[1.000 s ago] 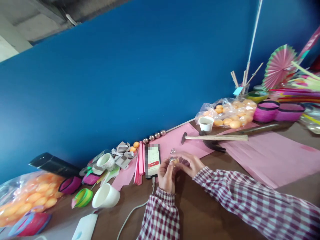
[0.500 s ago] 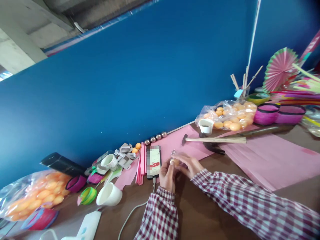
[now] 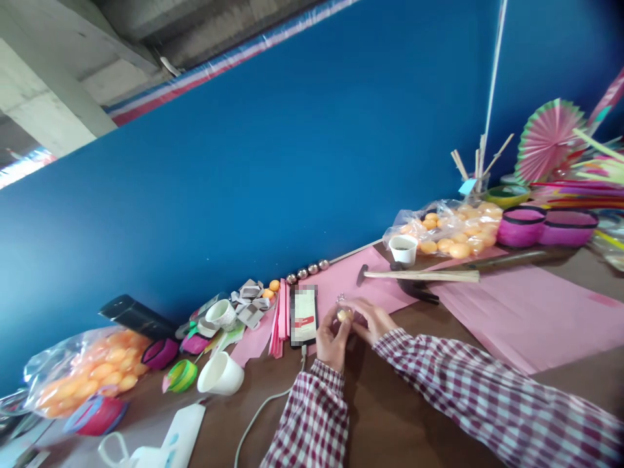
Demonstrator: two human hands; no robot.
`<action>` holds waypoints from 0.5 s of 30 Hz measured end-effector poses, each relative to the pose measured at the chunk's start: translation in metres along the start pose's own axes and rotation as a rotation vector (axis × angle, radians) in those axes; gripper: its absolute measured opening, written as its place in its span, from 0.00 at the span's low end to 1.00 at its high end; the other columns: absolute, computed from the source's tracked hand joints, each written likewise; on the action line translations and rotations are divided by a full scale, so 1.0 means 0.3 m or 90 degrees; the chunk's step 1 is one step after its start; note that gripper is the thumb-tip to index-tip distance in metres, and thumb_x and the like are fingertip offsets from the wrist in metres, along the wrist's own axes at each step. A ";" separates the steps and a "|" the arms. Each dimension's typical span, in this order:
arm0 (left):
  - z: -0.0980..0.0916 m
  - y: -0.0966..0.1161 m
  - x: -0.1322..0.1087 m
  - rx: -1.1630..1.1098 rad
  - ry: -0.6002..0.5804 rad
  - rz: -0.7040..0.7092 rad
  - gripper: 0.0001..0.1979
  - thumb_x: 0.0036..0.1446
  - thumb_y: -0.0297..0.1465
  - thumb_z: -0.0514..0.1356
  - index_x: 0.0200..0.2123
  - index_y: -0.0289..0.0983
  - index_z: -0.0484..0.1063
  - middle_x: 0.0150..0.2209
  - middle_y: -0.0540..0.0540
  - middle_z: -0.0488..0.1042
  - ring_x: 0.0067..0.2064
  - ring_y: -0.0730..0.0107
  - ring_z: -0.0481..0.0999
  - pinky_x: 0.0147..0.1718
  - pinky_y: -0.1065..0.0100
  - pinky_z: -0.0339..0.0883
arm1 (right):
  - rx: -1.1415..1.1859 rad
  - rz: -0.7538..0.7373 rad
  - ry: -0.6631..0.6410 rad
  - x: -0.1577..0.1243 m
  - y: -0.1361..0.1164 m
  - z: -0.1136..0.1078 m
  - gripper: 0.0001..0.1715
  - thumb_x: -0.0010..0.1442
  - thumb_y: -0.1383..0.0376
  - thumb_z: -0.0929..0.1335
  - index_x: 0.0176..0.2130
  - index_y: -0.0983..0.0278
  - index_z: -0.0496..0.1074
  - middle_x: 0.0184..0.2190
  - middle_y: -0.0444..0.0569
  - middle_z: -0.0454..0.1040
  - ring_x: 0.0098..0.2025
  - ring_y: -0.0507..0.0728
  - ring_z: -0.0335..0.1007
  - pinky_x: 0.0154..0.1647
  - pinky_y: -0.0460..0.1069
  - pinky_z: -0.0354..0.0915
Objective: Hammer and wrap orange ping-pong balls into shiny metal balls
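A small, pale golden ball (image 3: 344, 314) sits between my two hands above the brown table. My left hand (image 3: 332, 341) pinches it from the near left side, thumb on its front. From the right, my right hand (image 3: 374, 319) curls its fingers over and around the same ball. The fingers cover part of it, so its full surface does not show. Just beyond the fingertips lies a little cluster of small silvery bits (image 3: 341, 298), too small to make out, on pink paper (image 3: 377, 268). A phone (image 3: 303, 316) on a cable rests left of my left hand.
Two hammers (image 3: 422, 275) and a white cup (image 3: 403, 249) lie behind to the right. Bags of orange balls (image 3: 461, 229) stand at both sides. Several shiny metallic balls (image 3: 312, 268) line the blue wall (image 3: 273, 162). A white cup (image 3: 221, 374) tips over at left.
The view has shifted slightly, so the table items sit a little further right. My left fingers have turned around the ball, whose visible side looks paler and shinier. Both hands remain on it.
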State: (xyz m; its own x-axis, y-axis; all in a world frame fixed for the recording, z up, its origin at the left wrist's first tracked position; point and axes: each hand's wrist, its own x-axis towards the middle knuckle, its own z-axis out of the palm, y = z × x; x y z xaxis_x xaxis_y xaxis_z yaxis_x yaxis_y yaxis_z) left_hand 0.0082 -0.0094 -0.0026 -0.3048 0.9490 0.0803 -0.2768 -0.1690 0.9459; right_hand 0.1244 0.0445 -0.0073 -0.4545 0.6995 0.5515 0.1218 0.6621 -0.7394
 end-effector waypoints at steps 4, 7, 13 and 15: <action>-0.001 -0.002 -0.002 0.044 0.028 0.016 0.22 0.41 0.30 0.64 0.43 0.34 0.70 0.44 0.40 0.73 0.44 0.61 0.72 0.43 0.61 0.65 | 0.001 -0.017 -0.002 0.001 0.011 0.007 0.24 0.49 0.74 0.64 0.47 0.61 0.66 0.46 0.53 0.68 0.47 0.57 0.65 0.49 0.55 0.63; 0.003 0.003 -0.004 0.040 0.036 0.021 0.21 0.41 0.30 0.65 0.42 0.35 0.70 0.42 0.41 0.74 0.43 0.62 0.73 0.43 0.62 0.65 | -0.008 -0.017 -0.005 0.000 0.010 0.009 0.26 0.49 0.74 0.63 0.49 0.62 0.64 0.46 0.53 0.68 0.48 0.58 0.65 0.49 0.55 0.63; 0.003 0.008 -0.006 0.050 0.039 0.019 0.20 0.41 0.30 0.64 0.41 0.34 0.70 0.37 0.42 0.76 0.38 0.64 0.75 0.40 0.64 0.67 | -0.058 -0.016 -0.049 -0.006 0.004 0.010 0.32 0.48 0.76 0.62 0.53 0.60 0.60 0.48 0.52 0.66 0.49 0.57 0.64 0.49 0.53 0.63; -0.001 0.004 -0.006 0.067 0.038 0.014 0.20 0.41 0.30 0.64 0.41 0.33 0.70 0.36 0.42 0.76 0.37 0.65 0.75 0.38 0.64 0.67 | -0.062 -0.020 -0.049 -0.007 0.003 0.011 0.31 0.49 0.76 0.62 0.53 0.61 0.61 0.48 0.52 0.66 0.49 0.56 0.64 0.50 0.53 0.62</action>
State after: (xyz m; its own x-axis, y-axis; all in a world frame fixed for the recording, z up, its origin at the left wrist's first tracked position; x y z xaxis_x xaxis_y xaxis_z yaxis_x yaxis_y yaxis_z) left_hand 0.0081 -0.0115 -0.0016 -0.3643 0.9274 0.0850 -0.1739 -0.1574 0.9721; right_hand 0.1224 0.0428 -0.0105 -0.5256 0.6572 0.5402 0.1892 0.7094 -0.6790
